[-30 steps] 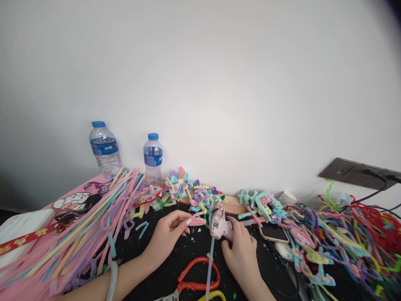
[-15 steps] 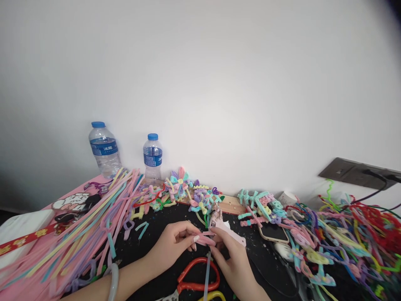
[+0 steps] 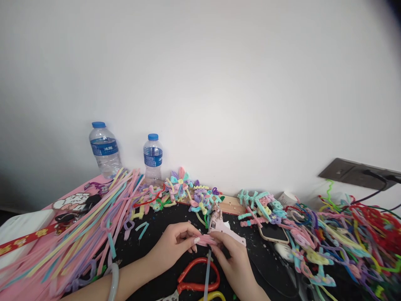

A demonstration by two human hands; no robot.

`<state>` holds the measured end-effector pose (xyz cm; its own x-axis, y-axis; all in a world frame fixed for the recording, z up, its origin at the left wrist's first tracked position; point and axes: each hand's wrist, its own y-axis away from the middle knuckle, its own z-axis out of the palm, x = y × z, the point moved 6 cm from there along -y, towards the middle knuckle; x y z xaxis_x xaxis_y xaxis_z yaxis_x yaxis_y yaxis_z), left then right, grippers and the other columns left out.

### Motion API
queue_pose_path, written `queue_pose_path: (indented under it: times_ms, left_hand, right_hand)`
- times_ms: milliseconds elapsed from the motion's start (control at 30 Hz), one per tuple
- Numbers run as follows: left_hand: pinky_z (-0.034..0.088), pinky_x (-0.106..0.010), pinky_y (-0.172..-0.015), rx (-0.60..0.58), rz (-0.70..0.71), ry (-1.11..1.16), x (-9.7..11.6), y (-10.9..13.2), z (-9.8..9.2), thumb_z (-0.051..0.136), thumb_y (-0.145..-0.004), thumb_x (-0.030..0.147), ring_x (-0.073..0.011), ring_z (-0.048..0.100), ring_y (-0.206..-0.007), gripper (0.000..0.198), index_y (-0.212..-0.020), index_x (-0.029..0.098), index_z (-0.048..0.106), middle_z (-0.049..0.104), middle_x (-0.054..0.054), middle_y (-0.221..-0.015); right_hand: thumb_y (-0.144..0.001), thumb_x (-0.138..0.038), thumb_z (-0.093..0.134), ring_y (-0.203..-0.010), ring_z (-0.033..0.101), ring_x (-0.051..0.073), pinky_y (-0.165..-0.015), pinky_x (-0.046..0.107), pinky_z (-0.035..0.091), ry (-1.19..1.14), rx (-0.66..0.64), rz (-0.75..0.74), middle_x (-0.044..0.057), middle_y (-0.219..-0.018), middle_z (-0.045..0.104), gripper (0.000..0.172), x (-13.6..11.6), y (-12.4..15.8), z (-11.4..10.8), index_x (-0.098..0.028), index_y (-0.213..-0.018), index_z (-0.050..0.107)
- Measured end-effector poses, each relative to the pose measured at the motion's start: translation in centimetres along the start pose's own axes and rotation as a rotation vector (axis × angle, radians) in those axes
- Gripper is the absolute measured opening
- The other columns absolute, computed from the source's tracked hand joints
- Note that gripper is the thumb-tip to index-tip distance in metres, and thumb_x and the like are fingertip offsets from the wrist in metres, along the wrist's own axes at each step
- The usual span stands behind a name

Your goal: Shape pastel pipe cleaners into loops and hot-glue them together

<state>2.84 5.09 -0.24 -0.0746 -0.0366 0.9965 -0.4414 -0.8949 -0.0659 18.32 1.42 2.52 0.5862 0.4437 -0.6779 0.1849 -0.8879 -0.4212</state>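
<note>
A folded bundle of pink pipe cleaner (image 3: 206, 240) is pinched between my two hands above the black table mat. My left hand (image 3: 180, 242) holds its left end between thumb and fingers. At the right end, my right hand (image 3: 230, 253) grips it with the fingertips. Behind my right hand lies a pale pink glue gun (image 3: 219, 225), partly covered by the hand. A translucent glue stick (image 3: 207, 274) lies just below the bundle, across red-handled scissors (image 3: 199, 274). A yellow handle (image 3: 216, 296) shows at the bottom edge.
Long pastel pipe cleaners (image 3: 103, 209) spread over the left side. Two water bottles (image 3: 153, 156) stand against the wall. Finished pipe-cleaner flowers (image 3: 180, 182) lie at the back. A phone (image 3: 273, 232) and tangled coloured pipe cleaners (image 3: 354, 242) are on the right, below a wall socket (image 3: 351, 172).
The pink strands between my fingers have drawn closer together into a flatter bundle. My right fingertips have shifted slightly down, and more of the glue gun shows behind them.
</note>
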Motion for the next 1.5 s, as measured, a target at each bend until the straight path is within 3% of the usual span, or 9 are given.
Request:
queue_pose_path:
  times_ms: [400, 900, 1200, 1500]
  left_hand:
    - [0.049, -0.026, -0.061, -0.013, 0.004, -0.018, -0.21, -0.23, -0.04, 0.062, -0.079, 0.025, -0.0141, 0.058, -0.06, 0.014, -0.082, 0.011, 0.065, 0.062, -0.001, -0.066]
    - [0.048, -0.025, -0.061, -0.071, 0.012, 0.025, -0.73, -0.27, 0.31, 0.06, -0.08, 0.021, -0.0131, 0.057, -0.062, 0.013, -0.089, 0.012, 0.062, 0.061, -0.002, -0.074]
    - [0.046, -0.022, -0.057, -0.091, 0.011, -0.099, -0.31, -0.05, 0.56, 0.059, -0.078, 0.019, -0.0135, 0.058, -0.062, 0.012, -0.085, 0.012, 0.065, 0.062, -0.002, -0.074]
    - [0.048, -0.023, -0.057, -0.09, 0.0, -0.117, -0.19, -0.14, 0.6, 0.06, -0.077, 0.021, -0.0136, 0.059, -0.061, 0.014, -0.086, 0.012, 0.066, 0.063, -0.003, -0.076]
  right_hand:
    - [-0.087, -0.025, 0.054, -0.066, 0.067, 0.018, -0.063, 0.024, 0.053, 0.036, 0.024, -0.054, 0.005, -0.08, 0.073, 0.015, 0.07, 0.09, 0.11, -0.019, -0.093, 0.067]
    - [-0.085, -0.017, 0.056, -0.071, 0.067, 0.019, -0.066, 0.024, 0.052, 0.038, -0.017, -0.045, 0.005, -0.081, 0.072, 0.014, 0.47, 0.12, 0.34, -0.018, -0.092, 0.068]
    - [-0.084, -0.018, 0.057, -0.067, 0.066, 0.018, -0.062, 0.024, 0.052, 0.004, -0.037, -0.043, 0.005, -0.078, 0.072, 0.013, 0.16, -0.04, 0.59, -0.017, -0.09, 0.068]
    - [-0.083, -0.021, 0.058, -0.06, 0.064, 0.016, -0.057, 0.023, 0.051, 0.006, -0.046, 0.053, 0.003, -0.073, 0.069, 0.011, 0.69, 0.06, 0.7, -0.018, -0.09, 0.066]
